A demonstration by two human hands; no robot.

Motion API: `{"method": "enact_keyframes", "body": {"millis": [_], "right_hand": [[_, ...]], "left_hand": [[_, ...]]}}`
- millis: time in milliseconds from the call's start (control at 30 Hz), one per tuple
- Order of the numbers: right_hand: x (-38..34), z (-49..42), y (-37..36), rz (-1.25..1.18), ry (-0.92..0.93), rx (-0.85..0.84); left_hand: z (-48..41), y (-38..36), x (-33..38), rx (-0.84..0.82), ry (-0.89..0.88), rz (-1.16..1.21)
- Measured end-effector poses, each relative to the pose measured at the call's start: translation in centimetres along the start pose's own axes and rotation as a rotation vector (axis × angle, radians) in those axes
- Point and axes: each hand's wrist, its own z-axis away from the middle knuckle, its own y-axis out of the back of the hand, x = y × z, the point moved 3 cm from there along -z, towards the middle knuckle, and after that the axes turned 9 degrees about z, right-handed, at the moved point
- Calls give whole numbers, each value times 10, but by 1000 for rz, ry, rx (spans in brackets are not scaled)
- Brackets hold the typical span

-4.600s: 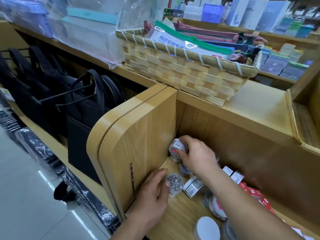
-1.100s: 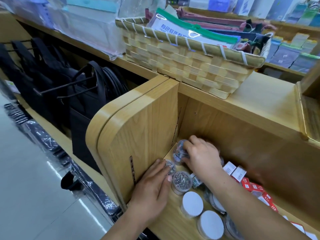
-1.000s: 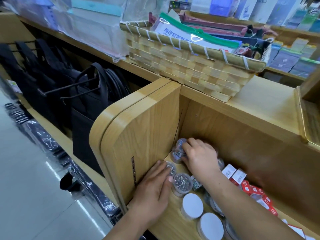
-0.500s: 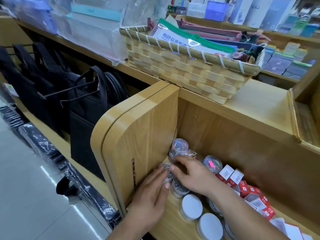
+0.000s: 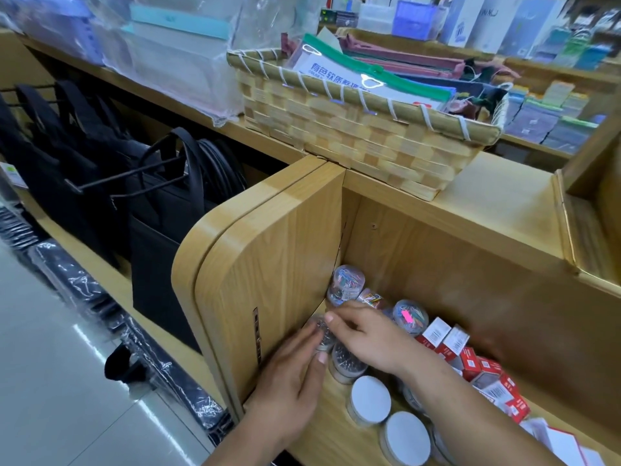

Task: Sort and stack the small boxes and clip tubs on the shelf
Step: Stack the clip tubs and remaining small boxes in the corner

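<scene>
On the shelf (image 5: pixel 322 435), left hand (image 5: pixel 289 381), right hand (image 5: pixel 366 338) grip tilted tub (image 5: pixel 322 335).

Zip pouch (image 5: pixel 336 75) in basket (image 5: pixel 353 136), upper centre: blue print "有色软质整理", remainder hidden. Barcode labels on red boxes (image 5: pixel 470 363): illegible.
</scene>
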Motion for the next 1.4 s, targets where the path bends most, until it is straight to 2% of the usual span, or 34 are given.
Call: {"method": "enact_keyframes", "body": {"millis": [167, 300, 367, 433, 500, 533, 633, 733, 867, 1067, 1200, 1300, 1400], "right_hand": [[2, -1, 1, -76, -63, -33], [-2, 2, 4, 64, 7, 14], [-1, 8, 7, 110, 15, 105], [4, 23, 19, 132, -6, 295], [18, 42, 38, 293, -91, 516], [27, 51, 47, 388, -170, 544], [51, 65, 54, 532, -372, 376], [59, 68, 46, 492, -403, 291], [63, 66, 43, 512, -422, 363], [65, 61, 32, 561, -386, 472], [60, 62, 35, 499, -388, 508], [55, 69, 39, 421, -365, 578], [54, 79, 47, 286, -368, 629]], "left_hand": [[2, 1, -1, -3, 37, 51], [3, 4, 3, -23, 22, 66], [3, 5, 2, -20, 6, 25], [3, 6, 3, -10, -39, -66], [2, 7, 6, -7, -104, -162], [1, 6, 9, -5, -148, -205], [-5, 1, 14, -38, -275, -310], [-14, -10, 22, -181, -288, -410], [-16, -23, 23, -307, -214, -556], [6, -15, 25, -187, -371, -571], [15, -17, 27, -211, -384, -517], [9, -18, 25, -216, -335, -368], [-13, -17, 31, -106, -271, -259]]}}
